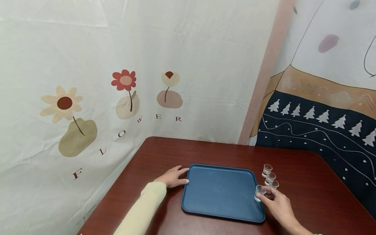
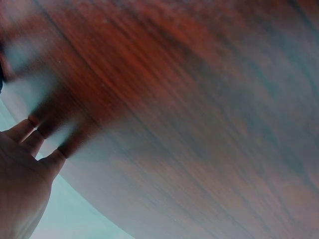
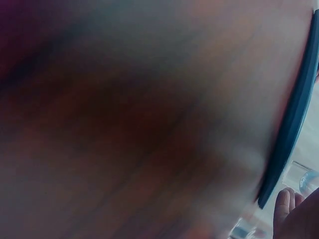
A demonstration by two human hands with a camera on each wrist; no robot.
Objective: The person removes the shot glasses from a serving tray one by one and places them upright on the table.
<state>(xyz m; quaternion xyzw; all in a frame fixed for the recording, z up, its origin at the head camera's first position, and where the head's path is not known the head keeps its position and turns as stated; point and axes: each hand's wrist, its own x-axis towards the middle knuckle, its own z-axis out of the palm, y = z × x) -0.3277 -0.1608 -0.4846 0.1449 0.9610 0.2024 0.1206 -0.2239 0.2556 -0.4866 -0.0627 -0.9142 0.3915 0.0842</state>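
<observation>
A blue rectangular tray [image 1: 220, 192] lies on the dark red wooden table. My left hand [image 1: 173, 177] is at the tray's left edge, its fingers spread and fingertips right at the rim; in the left wrist view the fingers [image 2: 42, 137] look extended over the table. My right hand [image 1: 277, 204] pinches a small clear shot glass [image 1: 259, 193] between thumb and fingers, upright, over the tray's right rim. In the right wrist view that glass [image 3: 301, 178] shows beside the fingertips, above the tray's edge [image 3: 289, 129].
Several similar shot glasses stand in a row right of the tray, the far one [image 1: 267, 170], a middle one [image 1: 270, 179] and one partly hidden behind my right hand. A printed cloth [image 1: 205, 65] hangs behind the table [image 1: 164, 150].
</observation>
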